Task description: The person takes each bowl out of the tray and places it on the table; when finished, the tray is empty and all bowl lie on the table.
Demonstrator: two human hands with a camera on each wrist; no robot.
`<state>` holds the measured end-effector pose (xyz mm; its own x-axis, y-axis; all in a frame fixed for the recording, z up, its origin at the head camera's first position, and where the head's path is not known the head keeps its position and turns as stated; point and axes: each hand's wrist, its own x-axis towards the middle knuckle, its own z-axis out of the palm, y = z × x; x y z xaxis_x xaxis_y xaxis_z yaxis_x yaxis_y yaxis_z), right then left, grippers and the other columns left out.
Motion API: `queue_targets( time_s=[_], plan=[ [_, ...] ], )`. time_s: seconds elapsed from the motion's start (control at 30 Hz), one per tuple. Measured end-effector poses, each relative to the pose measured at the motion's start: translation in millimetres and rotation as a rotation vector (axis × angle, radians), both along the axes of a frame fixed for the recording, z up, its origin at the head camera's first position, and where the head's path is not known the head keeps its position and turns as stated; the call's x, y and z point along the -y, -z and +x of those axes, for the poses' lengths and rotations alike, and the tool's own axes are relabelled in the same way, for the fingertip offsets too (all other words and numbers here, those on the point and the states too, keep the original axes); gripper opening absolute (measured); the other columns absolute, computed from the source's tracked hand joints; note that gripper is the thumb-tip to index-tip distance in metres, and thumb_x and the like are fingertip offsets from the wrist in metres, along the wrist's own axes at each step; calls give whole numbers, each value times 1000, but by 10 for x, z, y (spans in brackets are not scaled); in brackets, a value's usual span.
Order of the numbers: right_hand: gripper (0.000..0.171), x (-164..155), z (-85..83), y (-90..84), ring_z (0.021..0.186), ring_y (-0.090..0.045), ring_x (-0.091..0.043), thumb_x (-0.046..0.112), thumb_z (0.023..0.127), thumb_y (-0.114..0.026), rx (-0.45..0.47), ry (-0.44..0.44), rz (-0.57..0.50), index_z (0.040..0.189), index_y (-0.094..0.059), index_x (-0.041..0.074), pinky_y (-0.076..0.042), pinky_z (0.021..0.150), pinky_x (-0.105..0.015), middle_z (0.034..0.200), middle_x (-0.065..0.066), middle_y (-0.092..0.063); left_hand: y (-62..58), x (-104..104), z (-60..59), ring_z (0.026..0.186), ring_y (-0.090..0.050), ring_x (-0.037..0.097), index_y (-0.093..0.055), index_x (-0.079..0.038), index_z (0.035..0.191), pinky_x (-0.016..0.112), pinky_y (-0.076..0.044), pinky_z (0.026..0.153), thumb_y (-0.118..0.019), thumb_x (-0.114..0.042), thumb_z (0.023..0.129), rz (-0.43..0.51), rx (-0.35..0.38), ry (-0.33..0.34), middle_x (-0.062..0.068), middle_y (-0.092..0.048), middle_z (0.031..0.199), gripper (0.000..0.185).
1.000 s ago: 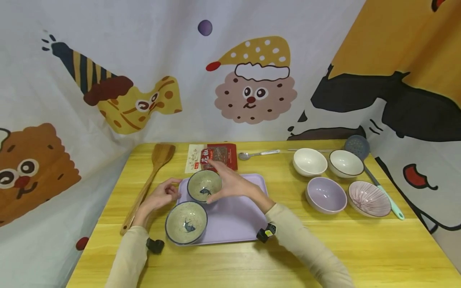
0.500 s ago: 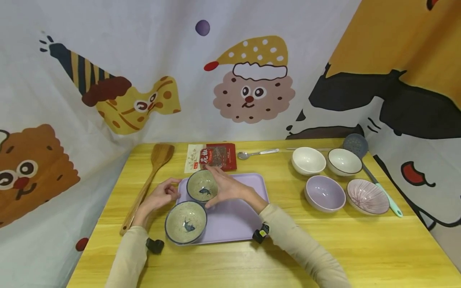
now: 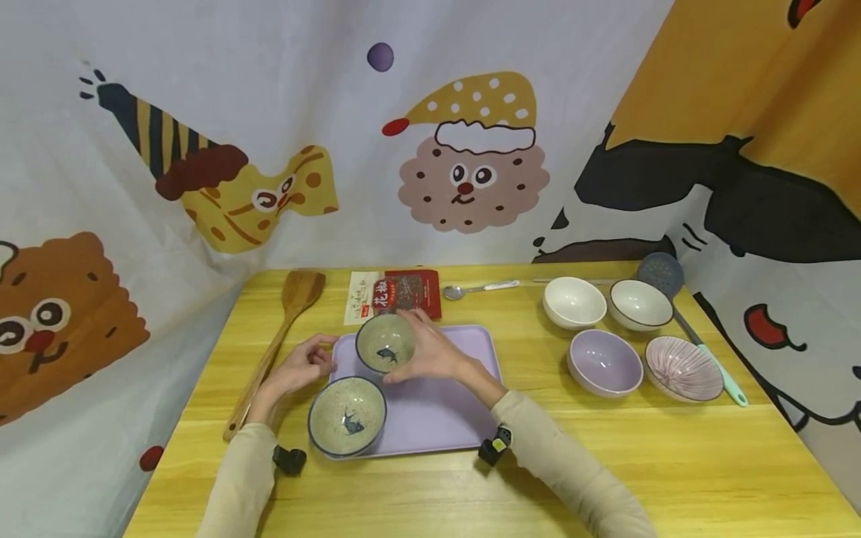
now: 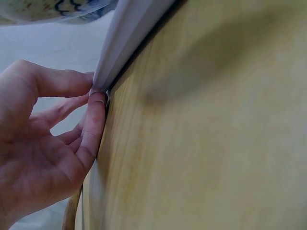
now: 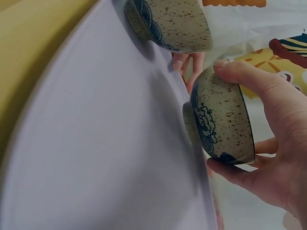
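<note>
My right hand (image 3: 433, 350) grips a small speckled bowl (image 3: 385, 345) with a blue fish inside, fingers and thumb round its sides. In the right wrist view this small bowl (image 5: 221, 117) has its foot close to the tray surface; I cannot tell whether they touch. My left hand (image 3: 303, 364) pinches the left rim of the lilac tray (image 3: 437, 411), as the left wrist view shows at the tray edge (image 4: 125, 45). A larger matching bowl (image 3: 347, 416) stands on the tray's front left corner.
Behind the tray lie a red spice packet (image 3: 406, 293) and a spoon (image 3: 479, 289). A wooden spatula (image 3: 285, 317) lies at left. At right stand a white bowl (image 3: 574, 302), a dark-rimmed bowl (image 3: 640, 305), a purple bowl (image 3: 605, 362), a striped bowl (image 3: 683, 368) and a skimmer (image 3: 702, 340).
The small bowl has shifted slightly to the right in my right hand, and that hand's fingers have come in closer round it. My left hand has stayed at the tray's rim.
</note>
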<state>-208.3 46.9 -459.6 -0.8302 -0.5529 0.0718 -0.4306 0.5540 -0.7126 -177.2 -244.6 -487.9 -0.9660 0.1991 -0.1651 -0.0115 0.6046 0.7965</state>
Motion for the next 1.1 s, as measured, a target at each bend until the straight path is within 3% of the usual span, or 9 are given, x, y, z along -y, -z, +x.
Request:
queue_targets(
  time_s=[0.4, 0.67, 0.9, 1.1],
  plan=[
    [126, -293, 23, -128, 133, -51, -36, 39, 53, -99, -95, 196, -94, 157, -33, 12, -48, 102, -57, 151, -13, -43, 12, 5, -12, 81, -54, 19, -54, 1, 139, 27, -45, 69, -65, -5, 90, 7, 5, 1, 12, -60, 95, 50],
    [125, -513, -11, -174, 133, -51, -37, 42, 52, -98, -161, 323, -163, 155, -36, 8, -45, 106, -58, 150, -14, -43, 2, 6, 3, 81, -53, 19, -54, 2, 137, 25, -45, 68, -64, -4, 90, 24, 3, 7, 12, -59, 94, 49],
    [127, -714, -27, -205, 134, -48, -41, 47, 54, -96, -179, 463, -151, 157, -32, 8, -43, 106, -63, 152, -17, -40, 21, 16, 0, 80, -53, 19, -54, 3, 137, 25, -45, 68, -64, -4, 90, 29, -1, 12, 12, -59, 94, 49],
    [123, -891, -46, -217, 132, -48, -41, 42, 57, -97, -184, 555, -156, 155, -33, 6, -43, 107, -60, 149, -19, -40, 40, 29, -16, 80, -53, 18, -53, 3, 138, 24, -45, 67, -64, -4, 90, 31, -9, 13, 12, -59, 94, 50]
  ],
)
